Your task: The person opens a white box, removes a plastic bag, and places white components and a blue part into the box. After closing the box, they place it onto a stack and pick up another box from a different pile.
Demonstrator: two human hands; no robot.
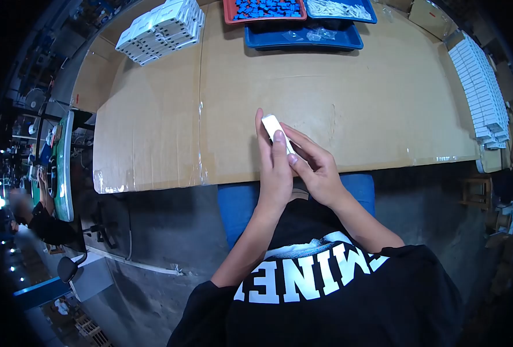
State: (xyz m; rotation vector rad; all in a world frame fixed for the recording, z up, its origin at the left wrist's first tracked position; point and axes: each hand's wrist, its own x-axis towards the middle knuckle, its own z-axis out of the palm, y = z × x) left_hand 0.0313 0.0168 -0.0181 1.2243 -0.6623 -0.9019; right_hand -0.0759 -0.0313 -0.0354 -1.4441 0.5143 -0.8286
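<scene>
A small white oblong plastic piece (272,125) is held up in front of my chest, tilted, above the near part of the cardboard-covered table (256,87). My left hand (276,176) is closed on it, with the thumb along its upper face and the fingers behind. From the other side my right hand (325,176) grips its lower end, thumb bent over it and fingers curled round. The hands partly cover the piece, so its underside and lower end are hidden.
At the back stand a red tray (229,21) of blue parts, a blue tray (374,19) of white parts, and another blue tray (256,44) with clear bags. White parts are stacked at back left (161,32) and right (481,89). A blue chair (233,211) is below me; a person (45,217) works far left.
</scene>
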